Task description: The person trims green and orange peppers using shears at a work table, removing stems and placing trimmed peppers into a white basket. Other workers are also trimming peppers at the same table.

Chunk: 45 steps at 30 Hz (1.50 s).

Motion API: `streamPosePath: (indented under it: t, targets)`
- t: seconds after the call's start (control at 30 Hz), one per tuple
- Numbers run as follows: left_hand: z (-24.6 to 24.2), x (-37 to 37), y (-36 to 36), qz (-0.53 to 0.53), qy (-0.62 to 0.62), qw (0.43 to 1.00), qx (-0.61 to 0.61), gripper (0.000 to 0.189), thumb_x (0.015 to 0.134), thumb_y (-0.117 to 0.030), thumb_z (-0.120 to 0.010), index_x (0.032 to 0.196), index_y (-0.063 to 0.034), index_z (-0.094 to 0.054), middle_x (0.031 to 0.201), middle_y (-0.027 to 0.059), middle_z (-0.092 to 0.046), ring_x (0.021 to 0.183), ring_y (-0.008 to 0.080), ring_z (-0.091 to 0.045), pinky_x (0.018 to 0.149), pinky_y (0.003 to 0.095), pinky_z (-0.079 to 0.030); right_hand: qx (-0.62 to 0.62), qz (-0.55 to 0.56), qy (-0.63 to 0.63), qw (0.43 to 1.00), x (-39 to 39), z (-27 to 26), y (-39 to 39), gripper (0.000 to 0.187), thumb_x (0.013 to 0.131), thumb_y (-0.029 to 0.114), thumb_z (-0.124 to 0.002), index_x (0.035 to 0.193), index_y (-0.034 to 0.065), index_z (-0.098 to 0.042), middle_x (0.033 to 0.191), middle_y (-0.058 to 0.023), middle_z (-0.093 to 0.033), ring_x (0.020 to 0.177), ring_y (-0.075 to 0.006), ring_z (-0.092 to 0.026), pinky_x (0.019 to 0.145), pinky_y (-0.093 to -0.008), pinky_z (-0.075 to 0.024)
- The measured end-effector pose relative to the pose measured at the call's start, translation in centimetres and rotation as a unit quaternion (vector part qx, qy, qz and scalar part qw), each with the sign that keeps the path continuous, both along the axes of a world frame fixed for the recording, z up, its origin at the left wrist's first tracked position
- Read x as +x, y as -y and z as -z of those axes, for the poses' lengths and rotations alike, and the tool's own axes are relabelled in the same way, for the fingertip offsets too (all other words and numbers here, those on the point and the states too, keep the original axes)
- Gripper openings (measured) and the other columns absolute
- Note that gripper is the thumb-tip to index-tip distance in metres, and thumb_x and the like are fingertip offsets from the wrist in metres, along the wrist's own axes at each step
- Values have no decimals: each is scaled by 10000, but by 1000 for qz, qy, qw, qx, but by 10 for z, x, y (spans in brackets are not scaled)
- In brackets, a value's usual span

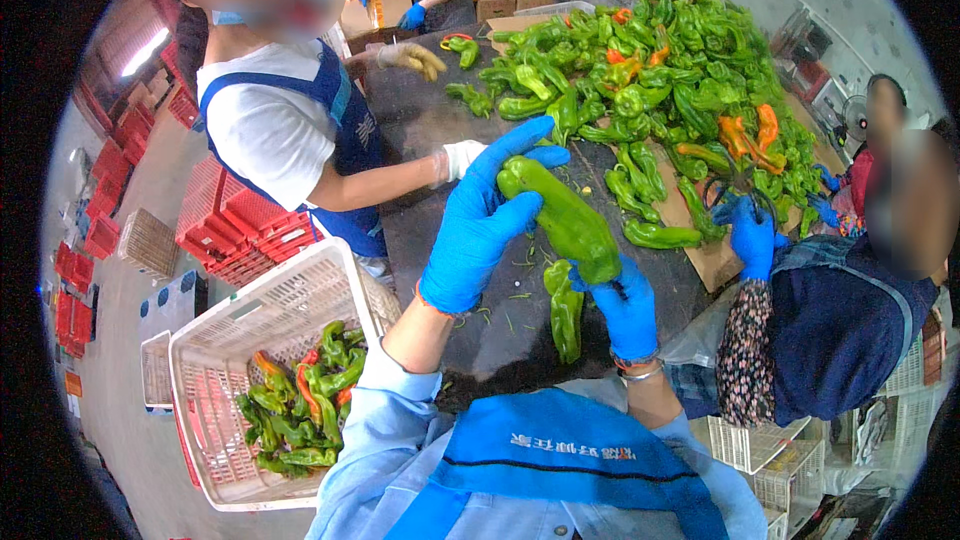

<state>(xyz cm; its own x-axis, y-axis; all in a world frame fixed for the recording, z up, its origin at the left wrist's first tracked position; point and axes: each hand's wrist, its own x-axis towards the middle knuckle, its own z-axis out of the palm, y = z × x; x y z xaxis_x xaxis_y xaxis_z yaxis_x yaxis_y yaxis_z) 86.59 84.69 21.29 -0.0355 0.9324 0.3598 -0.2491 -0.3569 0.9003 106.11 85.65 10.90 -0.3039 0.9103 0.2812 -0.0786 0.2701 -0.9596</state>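
A large green pepper [574, 221] is held up between my two blue-gloved hands, above the dark tabletop [495, 315]. My left hand [487, 217] has its thumb against the upper end, the forefinger raised over it. At the lower end is my right hand [622, 304], its fingers partly hidden behind the pepper. Another green pepper [566, 311] lies just below, beside my right hand. Beyond, a big heap of green peppers [697, 82] with a few orange peppers [750, 139] spreads over the table and cardboard [709, 266].
A white plastic crate [266, 499] with green and red peppers stands at the left. A co-worker in a blue apron [360, 142] reaches over the table on the left. At the right, another co-worker's gloved hand [754, 236] holds scissors [742, 180]. Red crates [240, 221] are stacked farther left.
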Motion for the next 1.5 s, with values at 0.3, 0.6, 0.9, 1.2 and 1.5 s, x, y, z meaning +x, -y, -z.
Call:
streamPosePath:
  t: [0.3, 0.6, 0.9, 1.2, 1.5]
  targets:
    - [-3, -6, 11, -17, -15, 999, -32, 517, 848, -111, -516, 1352, -103, -405, 1222, 86, -553, 1060, 129, -527, 775, 215, -428, 46, 50, 95, 993, -2, 10, 5, 226, 711, 70, -711, 932, 56, -665, 936, -115, -652, 866, -237, -629, 741, -337, -487]
    - [0, -7, 21, -44, -1, 997, -60, 346, 833, -136, -514, 1175, -90, -538, 1130, 43, -593, 995, 112, -551, 735, 202, -435, 101, 27, 126, 986, -3, 8, 11, 197, 693, 82, -689, 889, 77, -691, 947, -117, -664, 886, -259, -635, 753, -344, -498]
    - [9, -6, 20, -45, 18, 999, -2, 349, 788, -70, -470, 1128, -31, -540, 1095, 85, -590, 993, 165, -561, 850, 293, -454, 134, -24, 115, 984, -12, 25, 18, 191, 755, -3, -640, 946, 0, -649, 929, -122, -654, 822, -224, -662, 697, -330, -550]
    - [8, -8, 24, -52, 44, 998, -18, 313, 817, -98, -460, 1110, -25, -539, 1110, 87, -585, 975, 161, -563, 854, 300, -457, 181, -13, 150, 972, -21, 14, 25, 207, 679, 115, -732, 878, 81, -687, 894, -119, -654, 773, -302, -645, 670, -355, -516]
    - [6, -6, 12, -121, -27, 992, -36, 397, 974, -351, -356, 1051, -53, -607, 891, 42, -625, 803, 111, -577, 684, 239, -452, 230, 9, 140, 963, -27, 6, 20, 179, 696, 158, -748, 839, 73, -682, 820, -129, -646, 704, -301, -629, 632, -369, -504]
